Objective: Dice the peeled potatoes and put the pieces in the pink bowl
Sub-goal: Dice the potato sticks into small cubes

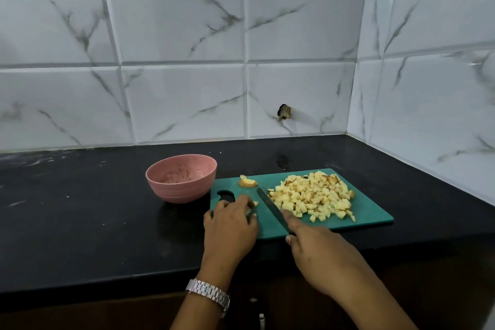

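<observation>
Potato cubes (313, 197), heaped in one pale yellow pile, cover the right half of a single teal cutting board (372, 209) on a black countertop (80, 222), as seen from the head camera. The person's left hand (230, 226) rests on the board's left end, by its handle hole. Its fingers curl down over one small potato piece (254, 204), which shows only at the fingertips. The right hand (318, 248) grips the handle of the one knife (269, 203), forefinger laid straight along the spine. The dark blade slants across the board between the held piece and the pile, its tip pointing toward the far edge. Whether the blade's edge touches the board cannot be told. The two hands are apart, with the blade between them.

What look like two brown-tinged offcuts (248, 182) lie together near the board's far-left edge, clear of the heap. One pink bowl (176, 190) stands upright on the countertop just beside the board's far-left corner, with reddish smears on its inner wall. All the cut potato in sight lies on the board.

One metal wristwatch (209, 292) circles the left wrist. White marble-veined wall tiles (174, 35) rise behind the counter and along its right side. One small dark hole (284, 112) breaks the tiles above the board.
</observation>
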